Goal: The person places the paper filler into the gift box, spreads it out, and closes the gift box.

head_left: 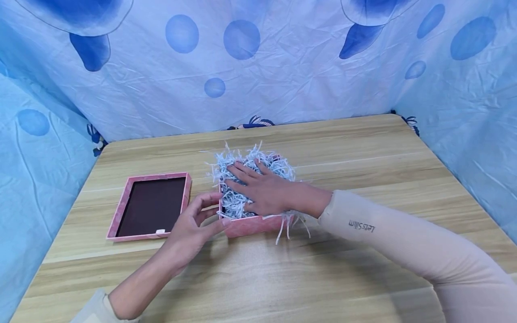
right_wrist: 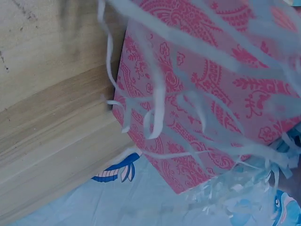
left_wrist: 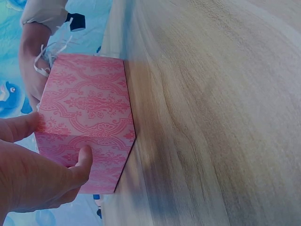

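A pink patterned box [head_left: 258, 226] stands on the table, heaped with pale shredded paper [head_left: 234, 204] that spills over its rim. On top of the paper lies my right hand [head_left: 264, 190], palm down with fingers spread. My left hand [head_left: 191, 229] holds the box at its front left corner, thumb by the front edge and fingers at the left side. The left wrist view shows the left hand [left_wrist: 42, 174] close against the patterned box wall [left_wrist: 89, 99]. In the right wrist view, loose paper strands [right_wrist: 157, 103] hang before the box [right_wrist: 216, 70]; the right hand is out of sight.
A pink-edged tray-like lid [head_left: 187, 193] with a dark inside and a small white tag [head_left: 160, 231] lies left of the box. Blue patterned cloth [head_left: 282, 80] hangs behind the wooden table [head_left: 363, 148] and at both sides.
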A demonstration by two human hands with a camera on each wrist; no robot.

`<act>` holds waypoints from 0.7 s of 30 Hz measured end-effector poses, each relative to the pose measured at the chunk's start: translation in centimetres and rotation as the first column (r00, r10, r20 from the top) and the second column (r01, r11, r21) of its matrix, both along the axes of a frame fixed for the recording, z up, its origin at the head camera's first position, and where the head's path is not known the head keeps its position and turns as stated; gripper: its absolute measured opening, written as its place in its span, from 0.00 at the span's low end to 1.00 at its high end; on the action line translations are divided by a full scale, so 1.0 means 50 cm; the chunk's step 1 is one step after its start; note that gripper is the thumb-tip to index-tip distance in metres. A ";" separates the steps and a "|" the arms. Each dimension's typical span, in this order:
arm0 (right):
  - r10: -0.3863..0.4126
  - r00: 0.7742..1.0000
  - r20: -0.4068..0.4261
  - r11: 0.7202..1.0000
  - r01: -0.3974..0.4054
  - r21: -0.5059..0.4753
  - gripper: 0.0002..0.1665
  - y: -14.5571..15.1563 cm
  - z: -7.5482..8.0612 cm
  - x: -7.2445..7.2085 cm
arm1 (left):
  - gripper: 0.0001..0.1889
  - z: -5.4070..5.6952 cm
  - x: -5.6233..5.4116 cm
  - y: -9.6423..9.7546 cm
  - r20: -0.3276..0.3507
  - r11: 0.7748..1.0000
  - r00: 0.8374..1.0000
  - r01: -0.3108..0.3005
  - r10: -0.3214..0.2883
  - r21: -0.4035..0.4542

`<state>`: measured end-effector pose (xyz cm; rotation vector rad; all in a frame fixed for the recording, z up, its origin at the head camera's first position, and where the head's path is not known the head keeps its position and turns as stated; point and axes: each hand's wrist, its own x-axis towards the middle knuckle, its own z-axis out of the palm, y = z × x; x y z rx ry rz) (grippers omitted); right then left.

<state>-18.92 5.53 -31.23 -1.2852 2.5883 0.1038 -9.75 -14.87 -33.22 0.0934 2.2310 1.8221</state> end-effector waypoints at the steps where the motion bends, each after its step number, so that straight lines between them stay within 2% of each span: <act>1: -0.002 1.000 -0.001 1.000 0.002 0.006 0.44 -0.001 0.000 0.000 | 0.31 0.000 0.000 0.000 0.001 1.000 1.000 -0.001 0.001 0.002; 7: -0.009 1.000 0.017 1.000 0.009 0.013 0.44 -0.006 -0.001 0.002 | 0.31 -0.002 0.000 -0.002 0.006 1.000 1.000 -0.003 0.003 -0.010; 12: -0.030 0.997 0.068 1.000 0.029 0.011 0.43 -0.007 -0.006 -0.003 | 0.31 -0.003 -0.001 -0.002 0.003 1.000 1.000 -0.002 0.002 -0.017; 21: -0.084 0.983 0.165 0.994 0.072 0.076 0.45 -0.017 -0.020 -0.018 | 0.32 -0.004 -0.004 -0.001 0.008 0.999 1.000 -0.006 0.006 -0.034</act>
